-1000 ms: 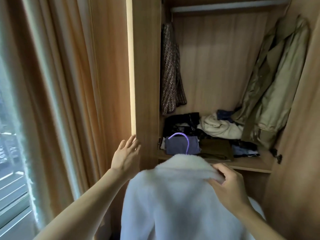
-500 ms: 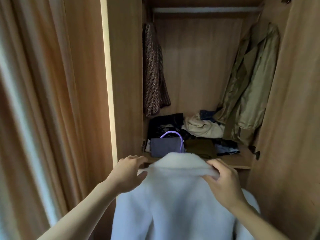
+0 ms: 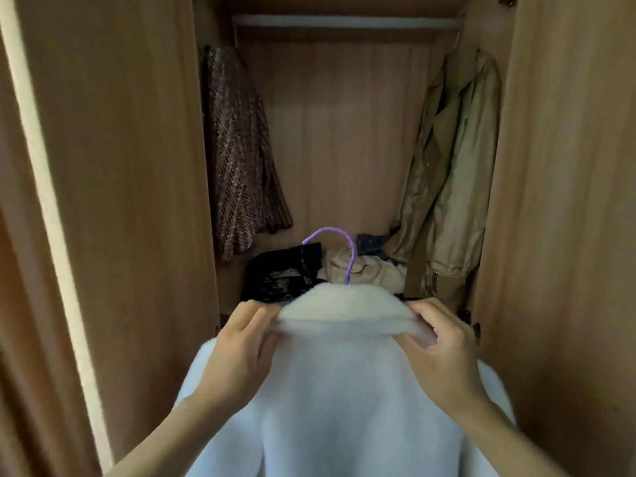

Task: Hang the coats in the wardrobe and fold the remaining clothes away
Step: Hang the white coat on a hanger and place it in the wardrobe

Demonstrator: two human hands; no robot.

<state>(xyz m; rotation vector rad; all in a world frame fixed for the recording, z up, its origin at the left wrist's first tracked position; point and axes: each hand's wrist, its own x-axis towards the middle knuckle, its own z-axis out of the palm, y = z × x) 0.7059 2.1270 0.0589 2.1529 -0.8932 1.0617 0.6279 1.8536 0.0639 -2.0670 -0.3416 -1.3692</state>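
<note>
Both hands, left hand (image 3: 237, 352) and right hand (image 3: 444, 356), pinch the white fleecy coat (image 3: 344, 390) by its collar; we lift evenly, keeping the purple wire hanger hook (image 3: 339, 251) upright to catch the pale wardrobe rail (image 3: 347, 21).

Colours in the open wardrobe

White fluffy coat (image 3: 344, 390) on a purple hanger (image 3: 339, 251); brown herringbone-patterned garment (image 3: 241, 160) at ten o'clock, khaki coat (image 3: 454, 173) at two o'clock, tan wood wardrobe (image 3: 344, 132).

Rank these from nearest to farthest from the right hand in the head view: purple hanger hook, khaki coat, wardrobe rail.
1. The purple hanger hook, just up and left of the right hand, rising above the white fleece coat's collar.
2. The khaki coat, hanging on the right.
3. The pale wardrobe rail, across the top.
</note>
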